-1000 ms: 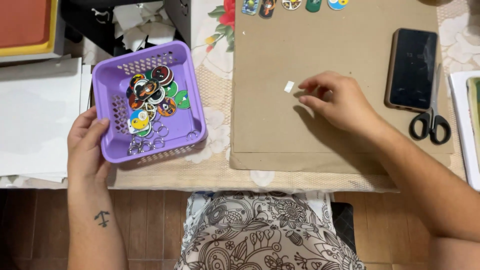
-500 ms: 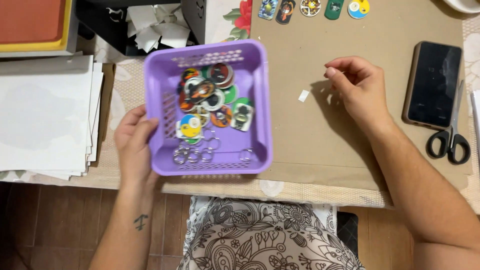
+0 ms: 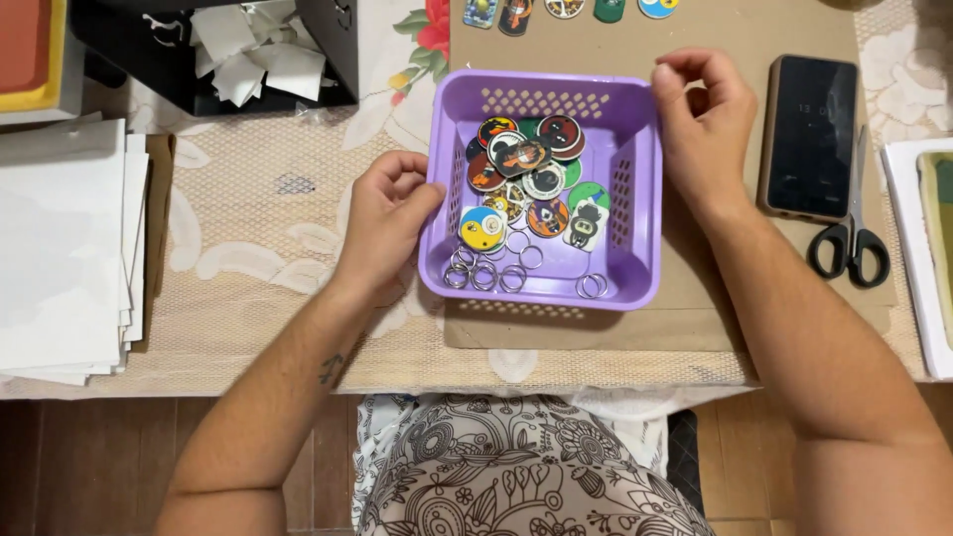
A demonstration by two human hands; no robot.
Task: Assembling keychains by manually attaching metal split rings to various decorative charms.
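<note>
A purple plastic basket (image 3: 541, 298) stands on a sheet of brown cardboard (image 3: 695, 328) in front of me. It holds several round colourful picture discs (image 3: 526, 169), with several loose metal key rings (image 3: 486, 273) along its near side. My left hand (image 3: 387, 218) grips the basket's left wall, thumb at the rim. My right hand (image 3: 710, 124) is curled at the basket's far right corner, its thumb against the rim.
A dark phone (image 3: 809, 134) and black-handled scissors (image 3: 849, 238) lie right of the basket. More finished discs (image 3: 566, 10) line the cardboard's far edge. A stack of white paper (image 3: 60, 248) sits at the left, and a black box of paper scraps (image 3: 248, 50) at the far left.
My left hand has slid the basket from the left onto the cardboard, in front of me. My right hand left the small white scrap and came to the basket's far right corner.
</note>
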